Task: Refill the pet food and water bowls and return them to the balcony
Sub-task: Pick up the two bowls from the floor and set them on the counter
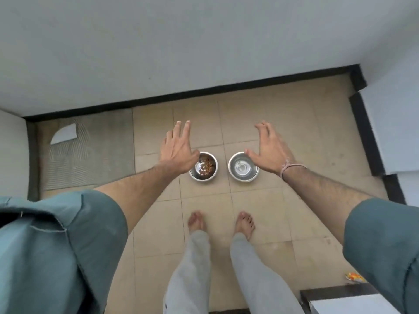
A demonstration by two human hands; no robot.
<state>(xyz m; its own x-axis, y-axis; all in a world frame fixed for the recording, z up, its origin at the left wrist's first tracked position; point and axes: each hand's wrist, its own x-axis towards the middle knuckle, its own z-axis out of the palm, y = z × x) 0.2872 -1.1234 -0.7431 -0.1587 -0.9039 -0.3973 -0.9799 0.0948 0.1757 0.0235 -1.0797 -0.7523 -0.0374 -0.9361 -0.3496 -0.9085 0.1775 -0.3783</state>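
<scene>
Head view suggests the closing step: both bowls sit filled on the beige tiled floor (272,211). The left hand (175,150) hangs splayed wide and empty, the round steel bowl of brown kibble (203,179) just under its thumb; the right hand (268,150), equally spread and empty, overhangs the round steel water bowl (243,179). Next probably means simply drawing both hands away

sleeves (68,245): teal, short | trousers (192,268): light grey | feet (196,220): bare | wristband (286,168): pinkish thread, right
</scene>
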